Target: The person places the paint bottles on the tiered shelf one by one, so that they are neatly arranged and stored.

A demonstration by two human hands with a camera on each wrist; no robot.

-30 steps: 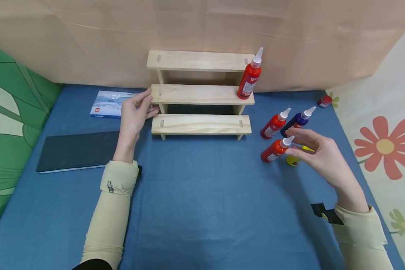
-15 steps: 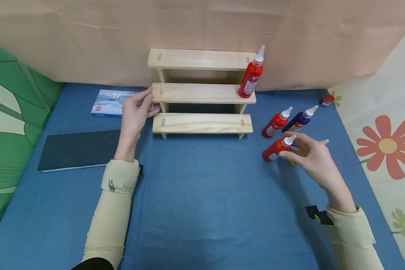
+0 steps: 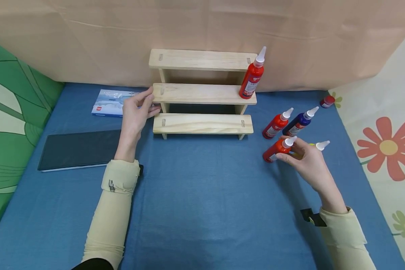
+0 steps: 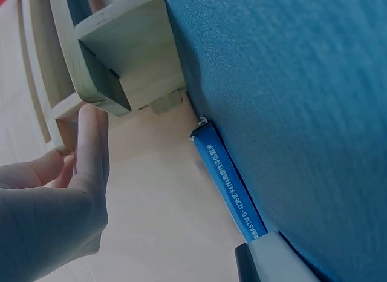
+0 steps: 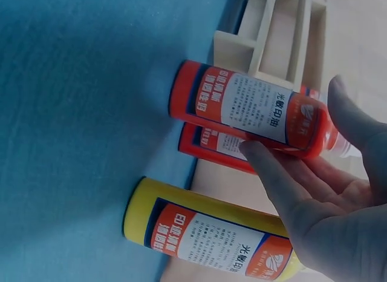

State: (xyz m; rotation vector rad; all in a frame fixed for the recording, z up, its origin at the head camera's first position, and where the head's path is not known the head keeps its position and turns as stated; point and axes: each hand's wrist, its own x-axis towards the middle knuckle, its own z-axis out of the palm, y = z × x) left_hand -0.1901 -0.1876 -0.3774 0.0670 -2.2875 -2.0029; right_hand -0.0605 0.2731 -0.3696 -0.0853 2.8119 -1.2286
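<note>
Dark notebook [image 3: 79, 150], blue-and-white box [image 3: 109, 103], blue cloth [image 3: 202, 195]

Red bottle [image 3: 276, 151] at the right hand [image 3: 304, 160]: red body, white nozzle [image 3: 290, 141]; orange-and-white label [image 5: 254, 106] with dark blue edging. Yellow bottle [image 5: 208, 230] beside the right hand: yellow body, same label colours. Blue bottle [image 3: 297, 124] beyond the right hand: dark blue, white nozzle. Stepped shelf [image 3: 202, 123] at the left hand [image 3: 135, 114]: pale wood, visible grain. Box [image 3: 113, 102] behind the left hand: blue and white. Tabletop [image 3: 202, 187] below both hands: plain blue. Sheet [image 3: 364, 116] right of the right hand: off-white, red and green flowers.
</note>
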